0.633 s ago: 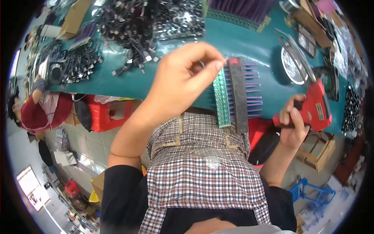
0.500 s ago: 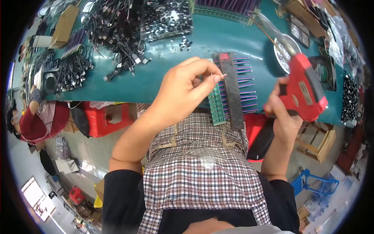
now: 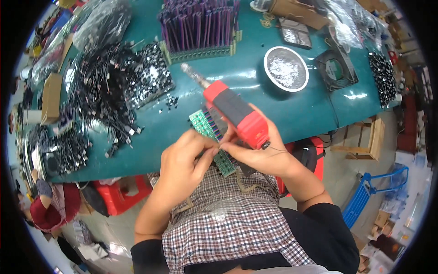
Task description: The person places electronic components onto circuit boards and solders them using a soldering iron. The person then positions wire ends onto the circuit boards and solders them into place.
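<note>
- Teal table [image 3: 292, 114] spread beyond both hands, round metal bowl [image 3: 286, 68] well past the right one.
- Black cable heap [image 3: 100, 86] off left of the left hand.
- Red power screwdriver [image 3: 232, 112] clamped in right hand [image 3: 260, 153], tip pointing away.
- Green circuit board strip [image 3: 214, 139] pinched by left hand [image 3: 185, 162], between both hands at the table's edge.
</note>
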Available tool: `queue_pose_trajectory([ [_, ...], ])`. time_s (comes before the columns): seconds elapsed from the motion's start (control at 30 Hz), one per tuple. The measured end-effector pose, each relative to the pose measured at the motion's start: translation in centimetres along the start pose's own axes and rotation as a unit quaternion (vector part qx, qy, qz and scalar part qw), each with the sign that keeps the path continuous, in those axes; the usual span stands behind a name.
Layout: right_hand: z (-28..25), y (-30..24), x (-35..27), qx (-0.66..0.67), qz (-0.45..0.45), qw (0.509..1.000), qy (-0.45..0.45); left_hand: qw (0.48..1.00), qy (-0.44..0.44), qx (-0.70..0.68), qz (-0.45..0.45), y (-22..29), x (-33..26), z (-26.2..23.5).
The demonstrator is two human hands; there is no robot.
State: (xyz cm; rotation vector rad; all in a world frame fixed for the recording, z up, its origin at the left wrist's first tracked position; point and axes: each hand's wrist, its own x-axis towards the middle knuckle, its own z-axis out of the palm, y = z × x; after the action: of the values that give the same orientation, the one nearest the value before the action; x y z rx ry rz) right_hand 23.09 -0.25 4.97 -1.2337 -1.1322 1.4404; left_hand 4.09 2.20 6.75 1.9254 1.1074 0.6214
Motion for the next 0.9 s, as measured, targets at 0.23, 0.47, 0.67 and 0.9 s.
queue_pose_trajectory([
  [0.23, -1.0, -0.2, 0.2, 0.025, -0.019, 0.998, -0.055, 0.984, 0.017, 0.143, 0.108, 1.0, 0.0, -0.4],
  [0.47, -2.0, -0.7, 0.4, -0.005, -0.007, 0.996, -0.089, 0.98, -0.017, 0.166, 0.106, 1.6, 0.4, -0.4],
  [0.67, -2.7, -0.9, 0.3, -0.121, -0.082, 0.986, -0.08, 0.99, -0.011, 0.132, 0.053, 3.1, 1.0, -0.2],
  [0.9, -3.4, -0.3, -0.2, -0.113, -0.099, 0.979, -0.14, 0.979, -0.057, 0.178, 0.075, 3.3, 0.8, -0.3],
])
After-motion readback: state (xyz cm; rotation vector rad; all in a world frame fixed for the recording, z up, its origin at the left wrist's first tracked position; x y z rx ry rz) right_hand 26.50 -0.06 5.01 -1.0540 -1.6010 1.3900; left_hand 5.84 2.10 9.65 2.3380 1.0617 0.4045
